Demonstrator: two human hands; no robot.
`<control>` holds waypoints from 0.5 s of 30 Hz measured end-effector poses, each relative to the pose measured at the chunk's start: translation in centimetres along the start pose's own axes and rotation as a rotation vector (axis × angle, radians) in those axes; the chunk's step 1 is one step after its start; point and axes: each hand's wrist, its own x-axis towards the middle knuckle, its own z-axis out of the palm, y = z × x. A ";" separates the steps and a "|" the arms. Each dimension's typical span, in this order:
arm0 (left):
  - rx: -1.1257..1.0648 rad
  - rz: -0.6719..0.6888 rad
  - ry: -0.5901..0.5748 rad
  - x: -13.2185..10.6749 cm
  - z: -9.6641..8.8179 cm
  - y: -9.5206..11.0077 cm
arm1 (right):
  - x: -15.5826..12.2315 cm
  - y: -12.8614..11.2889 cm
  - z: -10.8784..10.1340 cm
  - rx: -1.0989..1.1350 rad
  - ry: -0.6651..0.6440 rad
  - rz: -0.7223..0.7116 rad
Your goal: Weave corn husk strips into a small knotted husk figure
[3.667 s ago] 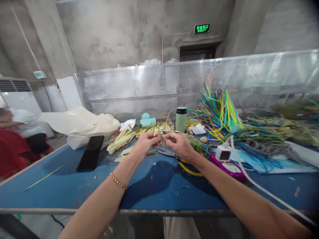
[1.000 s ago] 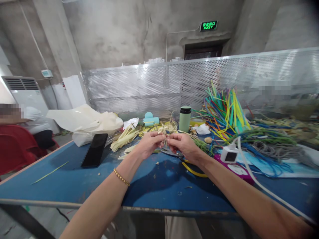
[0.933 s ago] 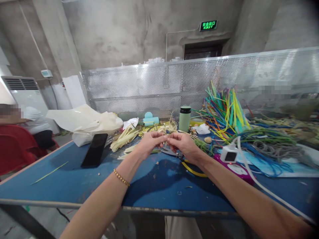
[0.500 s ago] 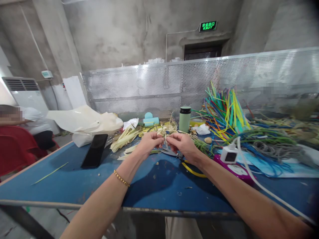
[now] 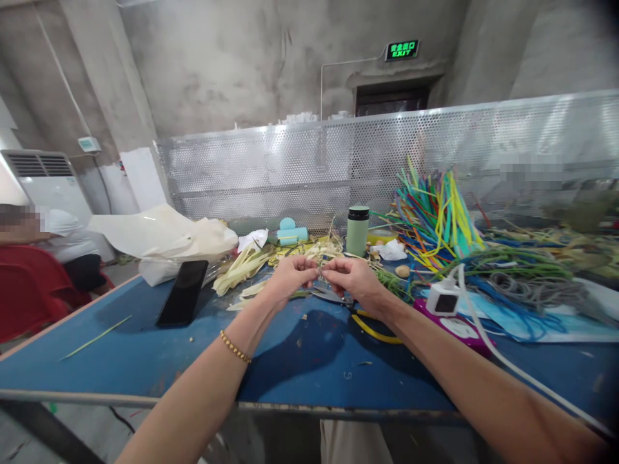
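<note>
Close together over the blue table (image 5: 290, 367), my left hand (image 5: 291, 278) and my right hand (image 5: 354, 278) pinch with thumb and fingertips. Between them is a thin pale husk strip (image 5: 320, 263), mostly covered by the fingers; its exact shape is too small to make out. Scissors (image 5: 376, 330) with yellow handles lie under my right hand, blades pointing left. More pale husk strips (image 5: 244, 269) are spread to the left of my left hand, and a tangle of dry husk (image 5: 326, 247) lies just behind both hands.
A black phone (image 5: 182, 295) and white plastic sheeting (image 5: 178, 235) lie left. Behind my right hand stands a green flask (image 5: 358, 233). Colourful strips (image 5: 449, 222), a charger (image 5: 443, 298) with white cable and green cords (image 5: 512, 261) fill the right. A person (image 5: 72, 238) sits far left.
Both hands keep their pinch in nearly the same place. The pale strip that showed between the fingertips is less visible now. The view has shifted very slightly.
</note>
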 end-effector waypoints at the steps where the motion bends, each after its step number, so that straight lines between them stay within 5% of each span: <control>1: -0.019 -0.013 -0.017 0.0 0.0 0.0 | 0.0 0.0 0.0 0.001 0.002 -0.007; 15: 0.064 -0.030 -0.048 0.0 -0.4 0.1 | 0.1 0.1 0.2 -0.056 0.035 -0.022</control>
